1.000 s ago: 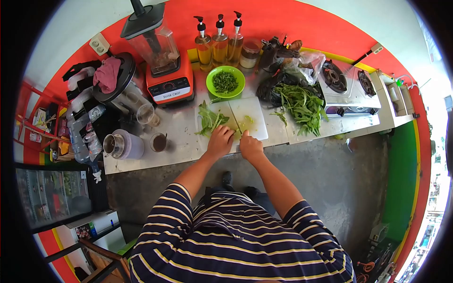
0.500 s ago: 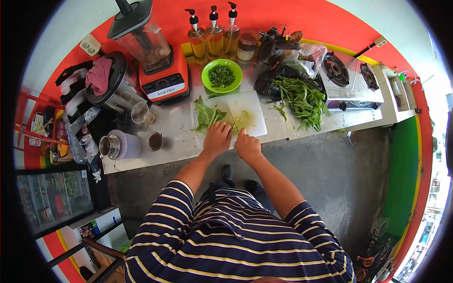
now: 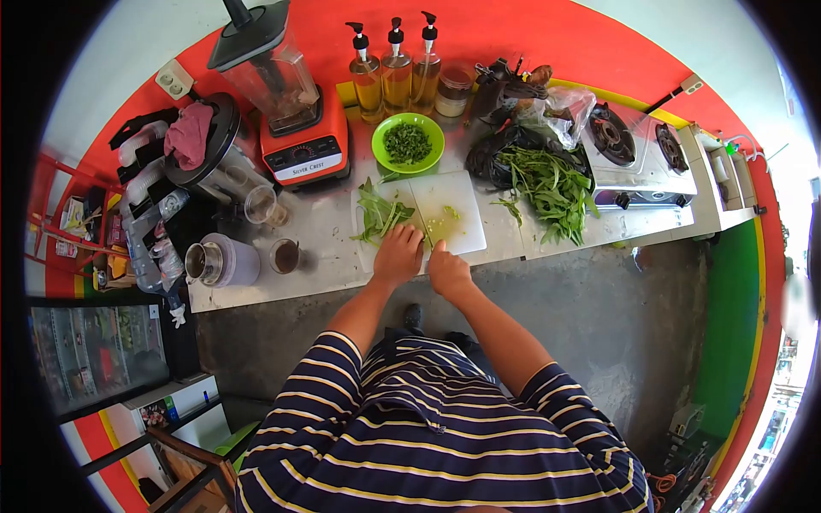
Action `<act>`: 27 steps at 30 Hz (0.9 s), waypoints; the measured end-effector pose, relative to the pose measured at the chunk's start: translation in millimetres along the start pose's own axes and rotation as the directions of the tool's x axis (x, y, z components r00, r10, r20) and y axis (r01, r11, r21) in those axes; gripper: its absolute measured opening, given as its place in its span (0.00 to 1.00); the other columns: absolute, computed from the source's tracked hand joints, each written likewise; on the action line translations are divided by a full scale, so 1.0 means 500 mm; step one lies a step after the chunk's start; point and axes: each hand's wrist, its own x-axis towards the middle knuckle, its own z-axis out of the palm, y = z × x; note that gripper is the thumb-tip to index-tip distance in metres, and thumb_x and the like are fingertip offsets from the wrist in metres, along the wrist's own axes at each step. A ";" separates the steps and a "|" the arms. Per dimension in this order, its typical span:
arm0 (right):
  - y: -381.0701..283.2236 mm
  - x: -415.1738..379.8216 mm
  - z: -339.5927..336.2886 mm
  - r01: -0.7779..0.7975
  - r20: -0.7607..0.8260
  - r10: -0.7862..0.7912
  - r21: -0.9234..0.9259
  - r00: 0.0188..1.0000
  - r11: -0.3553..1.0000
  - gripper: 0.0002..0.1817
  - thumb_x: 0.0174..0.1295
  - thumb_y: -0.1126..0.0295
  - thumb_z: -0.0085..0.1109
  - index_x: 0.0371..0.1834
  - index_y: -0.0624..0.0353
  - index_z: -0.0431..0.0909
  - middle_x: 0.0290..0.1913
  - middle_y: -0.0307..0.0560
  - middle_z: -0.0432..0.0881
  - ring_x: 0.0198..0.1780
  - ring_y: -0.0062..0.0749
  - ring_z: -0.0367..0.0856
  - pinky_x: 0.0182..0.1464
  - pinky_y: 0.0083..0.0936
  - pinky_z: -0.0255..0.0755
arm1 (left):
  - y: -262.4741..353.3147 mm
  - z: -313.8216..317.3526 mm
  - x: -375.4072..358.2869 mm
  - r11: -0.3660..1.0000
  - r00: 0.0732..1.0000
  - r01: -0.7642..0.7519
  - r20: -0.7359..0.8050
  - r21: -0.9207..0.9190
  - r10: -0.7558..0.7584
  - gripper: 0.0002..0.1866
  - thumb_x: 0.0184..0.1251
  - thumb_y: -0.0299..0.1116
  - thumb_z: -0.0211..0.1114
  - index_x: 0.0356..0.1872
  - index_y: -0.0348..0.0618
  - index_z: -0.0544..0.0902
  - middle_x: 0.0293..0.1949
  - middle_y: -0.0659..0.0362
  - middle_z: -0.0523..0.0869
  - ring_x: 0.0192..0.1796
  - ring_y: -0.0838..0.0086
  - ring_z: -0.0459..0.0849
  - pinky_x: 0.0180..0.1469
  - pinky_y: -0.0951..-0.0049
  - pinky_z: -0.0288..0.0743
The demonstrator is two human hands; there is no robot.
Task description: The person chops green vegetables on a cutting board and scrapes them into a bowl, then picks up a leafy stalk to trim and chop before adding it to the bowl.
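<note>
A white cutting board (image 3: 469, 224) lies near the counter's front edge. My left hand (image 3: 399, 254) presses down on leafy green stems (image 3: 379, 212) on the board's left half, its fingers bent and close together. Beside it, my right hand (image 3: 449, 268) is wrapped around a knife, whose handle is hidden in the grip; the thin blade is hard to make out. Small cut pieces of stem (image 3: 451, 212) are scattered on the right half of the board. Just behind the board, a green bowl (image 3: 434, 158) holds chopped greens (image 3: 407, 144).
A pile of uncut leafy greens (image 3: 552, 192) sits right of the board, by a gas stove (image 3: 643, 171). Behind stand pump bottles (image 3: 396, 81) and a jar (image 3: 452, 91). To the left are a red blender (image 3: 304, 145), a glass (image 3: 285, 256) and a plastic cup (image 3: 263, 206).
The whole view has shifted slightly, so the counter appears a little lower and further right. Both hands stay at the board's front edge in nearly the same pose.
</note>
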 end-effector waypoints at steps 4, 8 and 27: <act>-0.012 -0.006 0.013 -0.058 0.041 0.058 -0.003 0.997 0.998 0.16 0.66 0.72 0.58 0.52 0.65 0.66 0.41 0.60 0.90 0.44 0.54 0.91 0.45 0.42 0.86 | 0.002 -0.005 0.002 1.000 1.000 -0.007 0.011 -0.019 0.007 0.08 0.64 0.29 0.62 0.43 0.41 0.78 0.41 0.53 0.79 0.49 0.56 0.77 0.52 0.57 0.72; 0.003 0.025 0.017 0.019 -0.045 -0.019 -0.005 0.999 1.000 0.15 0.66 0.72 0.59 0.51 0.65 0.66 0.39 0.60 0.89 0.43 0.54 0.91 0.44 0.43 0.86 | 0.004 -0.003 0.003 0.999 1.000 -0.029 -0.009 -0.029 0.029 0.08 0.64 0.29 0.61 0.42 0.41 0.77 0.41 0.53 0.79 0.49 0.56 0.77 0.52 0.57 0.72; 0.015 -0.004 0.012 0.039 0.063 -0.036 -0.044 0.997 0.998 0.18 0.65 0.74 0.59 0.52 0.65 0.64 0.42 0.64 0.88 0.46 0.56 0.91 0.46 0.44 0.86 | 0.009 -0.007 0.005 0.989 0.994 0.010 -0.110 -0.150 -0.027 0.04 0.62 0.26 0.63 0.34 0.40 0.76 0.36 0.50 0.79 0.44 0.51 0.78 0.47 0.53 0.73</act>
